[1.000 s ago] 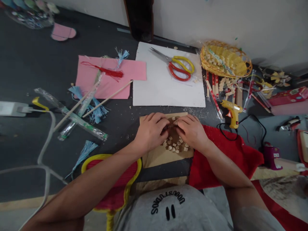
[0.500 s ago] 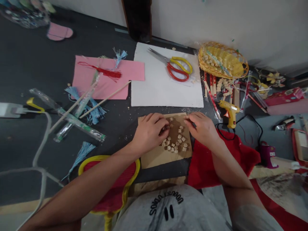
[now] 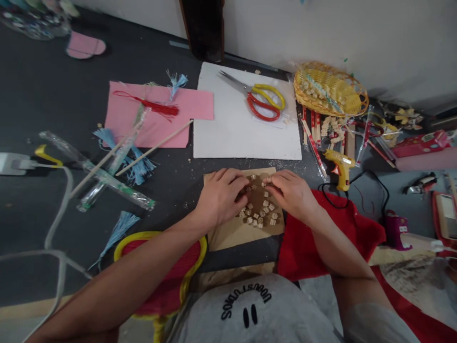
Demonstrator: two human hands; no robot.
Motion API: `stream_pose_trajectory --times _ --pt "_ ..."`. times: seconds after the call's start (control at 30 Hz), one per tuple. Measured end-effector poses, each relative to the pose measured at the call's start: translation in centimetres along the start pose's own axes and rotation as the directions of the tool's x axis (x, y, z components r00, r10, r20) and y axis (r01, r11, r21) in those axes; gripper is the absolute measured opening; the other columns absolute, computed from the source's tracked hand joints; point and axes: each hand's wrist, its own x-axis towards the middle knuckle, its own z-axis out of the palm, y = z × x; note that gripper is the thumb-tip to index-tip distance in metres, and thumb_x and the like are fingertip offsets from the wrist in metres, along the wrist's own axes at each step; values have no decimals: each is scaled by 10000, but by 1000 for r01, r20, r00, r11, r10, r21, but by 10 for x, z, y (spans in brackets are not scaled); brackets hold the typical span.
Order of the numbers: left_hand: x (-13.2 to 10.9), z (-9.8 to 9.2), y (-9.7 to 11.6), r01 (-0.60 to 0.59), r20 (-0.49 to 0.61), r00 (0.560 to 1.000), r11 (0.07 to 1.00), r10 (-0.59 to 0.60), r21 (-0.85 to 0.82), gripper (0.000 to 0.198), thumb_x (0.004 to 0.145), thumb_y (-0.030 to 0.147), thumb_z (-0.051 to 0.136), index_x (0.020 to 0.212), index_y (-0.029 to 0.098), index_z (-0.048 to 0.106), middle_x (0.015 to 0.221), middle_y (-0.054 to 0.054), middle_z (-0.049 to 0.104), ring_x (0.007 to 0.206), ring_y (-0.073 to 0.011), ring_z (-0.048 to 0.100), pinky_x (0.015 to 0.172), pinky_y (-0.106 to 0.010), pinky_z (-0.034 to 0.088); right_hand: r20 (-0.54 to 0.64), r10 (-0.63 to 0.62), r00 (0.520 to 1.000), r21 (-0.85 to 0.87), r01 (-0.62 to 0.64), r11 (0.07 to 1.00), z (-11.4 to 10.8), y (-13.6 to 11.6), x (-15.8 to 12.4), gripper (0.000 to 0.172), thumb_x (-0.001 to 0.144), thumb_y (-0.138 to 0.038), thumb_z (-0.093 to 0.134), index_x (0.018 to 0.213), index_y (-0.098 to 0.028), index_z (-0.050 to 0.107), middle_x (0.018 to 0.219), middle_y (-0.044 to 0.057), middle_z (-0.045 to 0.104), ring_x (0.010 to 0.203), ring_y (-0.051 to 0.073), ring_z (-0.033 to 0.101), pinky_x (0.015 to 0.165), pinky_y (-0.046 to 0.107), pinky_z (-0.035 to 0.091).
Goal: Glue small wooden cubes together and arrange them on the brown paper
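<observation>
A brown board point(image 3: 232, 237) lies in front of me, with several small pale wooden pieces point(image 3: 260, 220) scattered over its right part. My left hand point(image 3: 223, 196) rests over the board's left side, fingers curled in a pinch near its middle; what they hold is too small to name. At the board's upper right, my right hand point(image 3: 291, 193) pinches a small pale wooden piece point(image 3: 264, 182) between thumb and finger. A short gap separates the two hands.
Scissors point(image 3: 250, 90) lie on a white sheet point(image 3: 228, 136) behind the board. To the right are a wicker basket point(image 3: 352, 100), a yellow glue gun point(image 3: 342, 166) and red cloth point(image 3: 303, 247). Pink paper point(image 3: 200, 105), tassels point(image 3: 121, 226) and wrapped sticks lie left.
My right hand has moved left over the board, toward my left hand, and its fingertips are now at a small wooden piece. My left hand has hardly moved.
</observation>
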Motion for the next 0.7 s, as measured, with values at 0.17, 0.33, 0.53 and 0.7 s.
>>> stream_pose_trajectory --times 0.17,0.33,0.53,0.7 --pt "-1 1 -1 -10 9 1000 1000 10 4 208 812 195 544 986 164 653 1039 -103 655 943 -269 583 820 -426 475 53 -19 998 -2 19 1000 7 -6 5 104 919 -174 510 907 -178 614 938 83 696 901 225 618 835 376 516" --pt "1 -1 0 -1 24 1000 1000 1 10 190 802 193 550 962 179 652 1028 -91 656 929 -267 584 815 -424 473 54 -8 999 13 7 1000 11 -7 6 117 914 -166 498 912 -173 615 947 101 690 917 233 619 853 396 512" --pt "1 -1 1 20 40 999 1000 -20 -16 207 797 175 542 965 182 663 1040 -93 648 954 -269 583 844 -437 470 27 -10 1000 27 9 1000 14 -6 5 127 915 -176 503 949 -184 625 972 97 695 930 231 628 861 388 518" --pt "0 1 0 6 31 1000 1000 -6 -10 213 814 194 543 990 177 662 1047 -96 650 959 -268 581 843 -437 472 16 -4 1000 73 3 997 13 -4 5 140 916 -193 523 1003 -202 632 1009 77 704 962 218 637 875 373 519"
